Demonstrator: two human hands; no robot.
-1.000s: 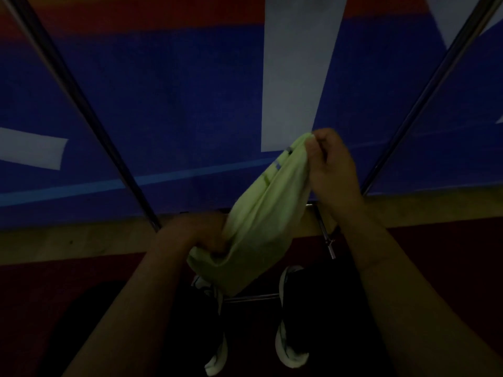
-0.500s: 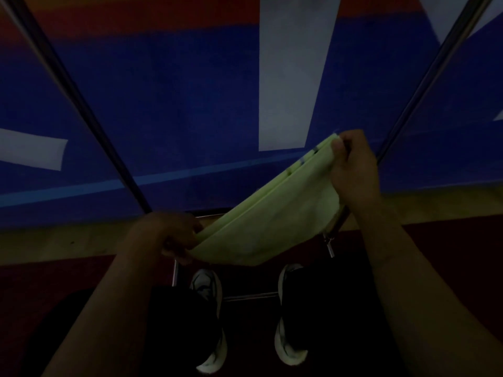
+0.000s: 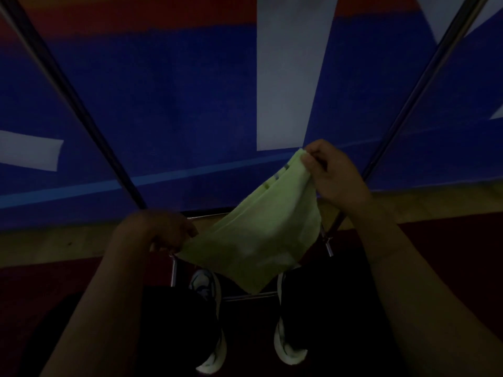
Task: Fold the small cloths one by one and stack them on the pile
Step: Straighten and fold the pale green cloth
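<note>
Dim room. A blue fabric panel with white patches and a red band (image 3: pixel 163 110) fills the view from 9 to 3 o'clock, crossed by two slanted metal poles (image 3: pixel 81 115). At centre, a pale green cloth (image 3: pixel 261 235) hangs in the air: the left hand (image 3: pixel 160 232) pinches its lower corner, the right hand (image 3: pixel 334 175) its upper corner. Dark red floor (image 3: pixel 40 289) and white shoes (image 3: pixel 211 322) at 6 o'clock.

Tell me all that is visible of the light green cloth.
The light green cloth looks thin and soft, doubled over in layers, with small dark marks near its upper edge. It hangs in the air, slanting from the left hand, which pinches its lower corner, up to the right hand, which pinches its top corner. Its bottom droops above the shoes.
</note>
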